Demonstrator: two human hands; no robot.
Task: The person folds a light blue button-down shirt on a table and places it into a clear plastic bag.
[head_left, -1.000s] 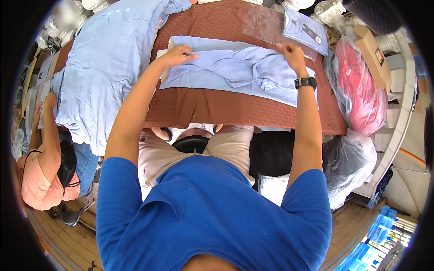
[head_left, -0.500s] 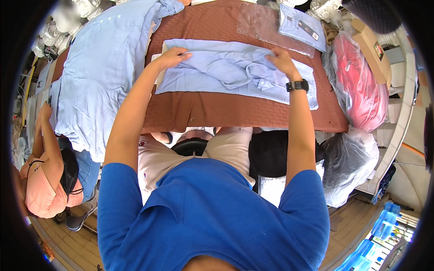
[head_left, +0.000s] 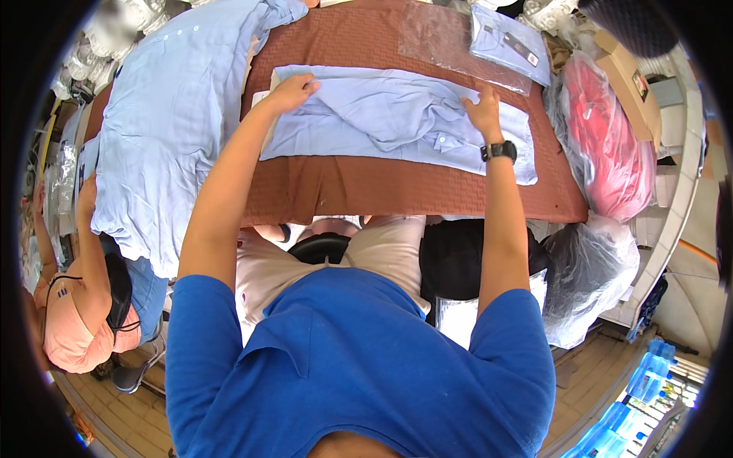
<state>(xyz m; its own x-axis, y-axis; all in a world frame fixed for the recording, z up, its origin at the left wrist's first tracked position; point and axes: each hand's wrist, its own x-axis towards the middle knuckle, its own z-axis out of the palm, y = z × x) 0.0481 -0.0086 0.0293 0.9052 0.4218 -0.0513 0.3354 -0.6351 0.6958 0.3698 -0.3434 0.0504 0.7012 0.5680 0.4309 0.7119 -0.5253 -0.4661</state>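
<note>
A light blue shirt (head_left: 366,114), folded into a long strip, lies crosswise in front of me with loose wrinkled cloth on top. At its upper left part, my left hand (head_left: 294,95) is closed, its bent fingers and thumb close together on the cloth. Over the right part, my right hand (head_left: 484,114) is open, thumb and fingers apart at the edge of the wrinkled cloth. A small button shows on the cloth below and left of this hand. I wear a black watch (head_left: 500,150) on the right wrist.
A brown cloth (head_left: 366,183) covers the table. Unfolded light blue shirts (head_left: 172,114) are piled at left, beside a co-worker in an orange top (head_left: 80,328). At far right lie a packed blue shirt (head_left: 508,46), a clear bag (head_left: 435,42), a red bagged bundle (head_left: 603,137) and a cardboard box (head_left: 630,88).
My right hand has shifted slightly right and its fingers have opened upward off the cloth. My left hand has moved slightly left and up. The co-worker's arm at left has lowered.
</note>
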